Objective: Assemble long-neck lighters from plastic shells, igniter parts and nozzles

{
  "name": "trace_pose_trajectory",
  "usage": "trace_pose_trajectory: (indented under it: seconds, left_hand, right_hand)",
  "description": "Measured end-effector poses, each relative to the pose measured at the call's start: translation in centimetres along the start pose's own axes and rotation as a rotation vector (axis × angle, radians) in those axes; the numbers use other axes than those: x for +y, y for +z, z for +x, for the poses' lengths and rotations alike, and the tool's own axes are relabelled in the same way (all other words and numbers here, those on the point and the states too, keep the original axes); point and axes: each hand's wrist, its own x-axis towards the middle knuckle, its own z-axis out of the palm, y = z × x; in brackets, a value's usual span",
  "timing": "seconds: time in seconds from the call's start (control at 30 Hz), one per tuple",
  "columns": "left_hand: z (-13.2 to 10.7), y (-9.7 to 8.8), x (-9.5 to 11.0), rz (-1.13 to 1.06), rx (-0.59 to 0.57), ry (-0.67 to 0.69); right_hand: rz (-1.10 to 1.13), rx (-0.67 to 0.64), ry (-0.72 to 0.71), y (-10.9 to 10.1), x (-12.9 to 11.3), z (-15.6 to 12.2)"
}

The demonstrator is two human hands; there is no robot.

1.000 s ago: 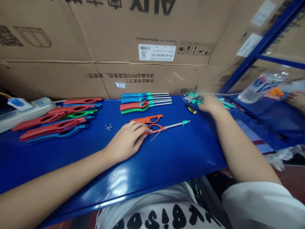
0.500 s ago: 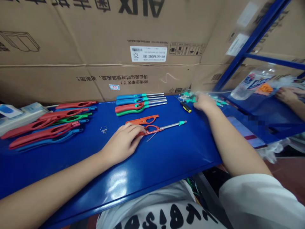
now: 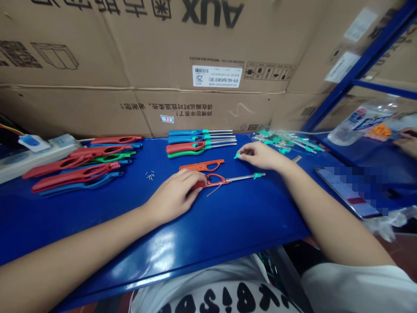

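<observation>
My left hand [image 3: 176, 194] is closed around the handle end of an opened red-orange lighter half [image 3: 217, 177]. A metal tube [image 3: 243, 178] with a small green piece near its tip sticks out to the right, and a thin wire hangs below. Just behind lies a loose orange lighter shell half [image 3: 203, 165]. Between its fingertips my right hand [image 3: 260, 155] pinches a small green plastic part [image 3: 237, 155], above the table and a little behind the tube. The far end of the held lighter half is hidden under my left fingers.
Several lighters with metal tubes [image 3: 202, 141] lie at the back. Red, blue and green shells [image 3: 74, 169] are at left beside a power strip [image 3: 13, 163]. Small screws [image 3: 150, 175], a pile of green-tipped parts [image 3: 286, 141], a phone [image 3: 345, 191] and a bottle [image 3: 361, 119] are around.
My right hand has come left from the pile of green-tipped parts with a small green part in its fingers. My left hand keeps its hold on the lighter half. The view has shifted slightly.
</observation>
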Motion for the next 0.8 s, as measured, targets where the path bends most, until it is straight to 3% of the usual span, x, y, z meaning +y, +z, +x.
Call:
trace_pose_trajectory:
  seconds: [0.17, 0.33, 0.43, 0.8]
  left_hand:
    - [-0.2, 0.3, -0.4, 0.031, 0.057, 0.036]
    - [-0.3, 0.4, -0.7, 0.070, 0.086, 0.045]
    - [-0.3, 0.4, -0.7, 0.093, 0.090, 0.038]
    - [-0.1, 0.0, -0.6, 0.091, 0.029, -0.034]
  right_hand:
    - [-0.045, 0.003, 0.010, 1.0, -0.1, 0.0]
    - [-0.148, 0.093, 0.064, 0.2, 0.3, 0.1]
    - [-0.194, 0.118, 0.027, -0.4, 0.3, -0.1]
    - [-0.317, -0.021, -0.129, 0.4, -0.2, -0.5]
